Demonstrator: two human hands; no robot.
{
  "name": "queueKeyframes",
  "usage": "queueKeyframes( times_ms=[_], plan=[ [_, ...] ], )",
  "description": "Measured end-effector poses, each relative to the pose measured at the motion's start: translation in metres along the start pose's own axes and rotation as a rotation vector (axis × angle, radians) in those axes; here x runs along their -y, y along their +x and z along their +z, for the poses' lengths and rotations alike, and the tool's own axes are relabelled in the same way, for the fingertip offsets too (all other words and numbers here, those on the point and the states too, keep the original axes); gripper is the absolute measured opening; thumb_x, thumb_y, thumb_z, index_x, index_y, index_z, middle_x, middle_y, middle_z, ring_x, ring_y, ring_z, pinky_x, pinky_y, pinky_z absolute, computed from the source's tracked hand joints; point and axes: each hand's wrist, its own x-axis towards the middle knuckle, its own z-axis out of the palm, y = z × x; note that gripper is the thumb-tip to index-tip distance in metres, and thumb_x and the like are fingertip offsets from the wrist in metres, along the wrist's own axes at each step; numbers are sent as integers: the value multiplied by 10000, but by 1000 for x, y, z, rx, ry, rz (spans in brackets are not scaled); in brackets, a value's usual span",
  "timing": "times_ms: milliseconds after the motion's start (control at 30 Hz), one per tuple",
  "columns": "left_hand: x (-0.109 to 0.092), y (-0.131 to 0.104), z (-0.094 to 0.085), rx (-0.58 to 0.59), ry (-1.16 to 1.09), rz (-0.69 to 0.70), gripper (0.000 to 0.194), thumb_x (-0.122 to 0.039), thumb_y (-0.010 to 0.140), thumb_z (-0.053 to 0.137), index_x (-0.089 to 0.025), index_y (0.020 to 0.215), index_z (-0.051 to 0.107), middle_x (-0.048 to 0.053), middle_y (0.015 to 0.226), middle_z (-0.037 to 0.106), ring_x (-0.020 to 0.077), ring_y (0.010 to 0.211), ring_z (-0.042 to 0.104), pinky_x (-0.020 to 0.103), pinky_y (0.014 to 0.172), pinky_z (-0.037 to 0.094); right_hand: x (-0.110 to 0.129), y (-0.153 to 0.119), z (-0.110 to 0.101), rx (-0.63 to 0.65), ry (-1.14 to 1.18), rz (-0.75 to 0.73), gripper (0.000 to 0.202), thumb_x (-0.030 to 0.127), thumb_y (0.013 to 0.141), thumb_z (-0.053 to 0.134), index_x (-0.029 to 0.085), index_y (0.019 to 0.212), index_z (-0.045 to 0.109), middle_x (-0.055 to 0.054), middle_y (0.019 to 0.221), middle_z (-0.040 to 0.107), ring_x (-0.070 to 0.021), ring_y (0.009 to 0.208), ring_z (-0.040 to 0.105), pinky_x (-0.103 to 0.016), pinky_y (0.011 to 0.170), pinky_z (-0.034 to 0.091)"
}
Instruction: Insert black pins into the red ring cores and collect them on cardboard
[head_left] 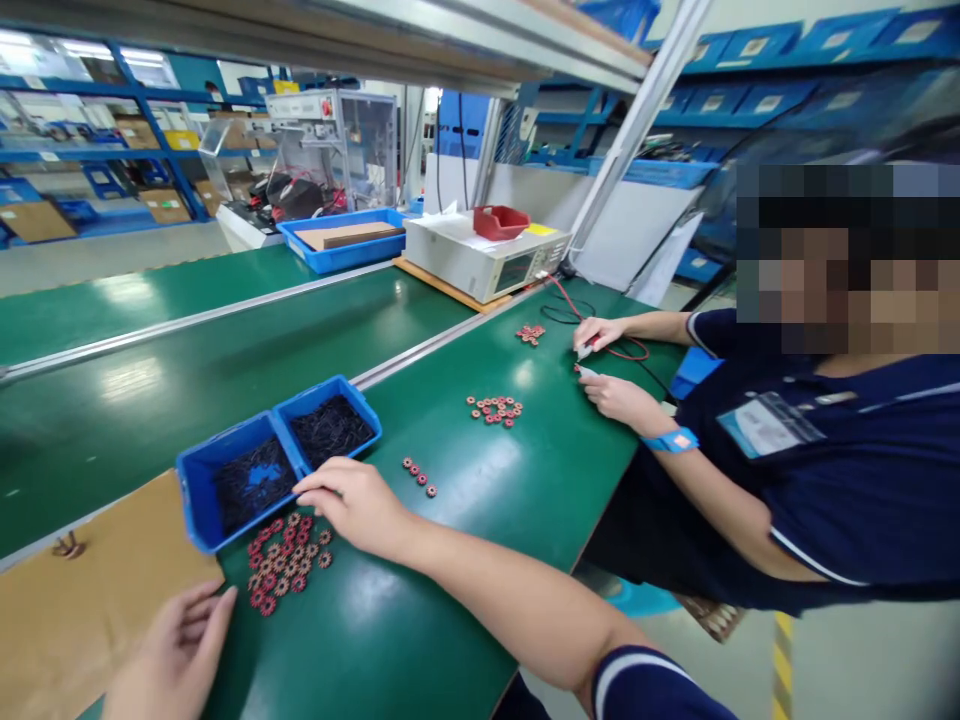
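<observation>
Toothed ring cores [283, 562], red and copper-coloured, clustered on the green workbench [390, 620] beside two blue bins [196, 505].
Head view: writing on the shelf-bin labels [834, 41] and a co-worker's badge [772, 425] is too small to read. Both blue bins contain thin black strips [334, 428], the left one also a blue piece [264, 476]; farther back, a blue tray [337, 262] contains cardboard [356, 236], and a red tray [501, 224] sits on a benchtop instrument [465, 258]. The right hand [360, 505] is at the bins' near rim, thumb and fingertips close together; the left hand [176, 640], blurred, curls loosely over the brown sheet's [112, 600] edge. Whether either holds anything, I cannot tell.
</observation>
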Motion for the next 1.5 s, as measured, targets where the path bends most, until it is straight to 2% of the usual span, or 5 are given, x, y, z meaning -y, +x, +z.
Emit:
queueKeyframes(
  times_ms=[267, 533, 900, 1200, 1500],
  plan=[
    [-43, -12, 7, 94, 351, 57, 270, -295, 783, 478, -153, 910, 670, 48, 671, 634, 165, 575, 601, 312, 577, 525, 4, -20, -18, -136, 480, 392, 105, 248, 752, 637, 168, 820, 644, -2, 632, 689, -132, 603, 660, -280, 675, 517],
    [-37, -21, -2, 176, 298, 12, 196, -154, 751, 468, -159, 892, 605, 24, 728, 560, 125, 580, 550, 278, 580, 492, 8, -22, -21, -121, 442, 454, 234, 368, 706, 683, 168, 823, 648, -21, 601, 684, -155, 574, 659, -305, 624, 532],
    [-40, -21, 6, 167, 347, 36, 157, -288, 725, 621, -213, 856, 663, 31, 762, 610, 135, 604, 501, 288, 614, 449, 8, -24, -15, -22, 584, 516, 266, 381, 671, 709, 172, 812, 625, -27, 628, 690, -159, 593, 670, -319, 627, 549],
    [-79, -41, 17, 29, -506, -466, 244, -262, 621, 738, -159, 820, 644, 5, 656, 645, 111, 571, 567, 256, 584, 486, 22, -28, -7, 50, 684, 538, 234, 329, 654, 720, 168, 802, 641, -2, 633, 656, -126, 567, 648, -266, 553, 535],
    [-95, -53, 31, 59, -968, -644, 248, -233, 554, 810, -154, 711, 635, 17, 750, 702, 123, 682, 643, 264, 693, 503, 29, -35, -1, 60, 654, 506, 207, 311, 660, 717, 183, 813, 660, 0, 646, 654, -119, 559, 630, -277, 580, 544]
  ],
)
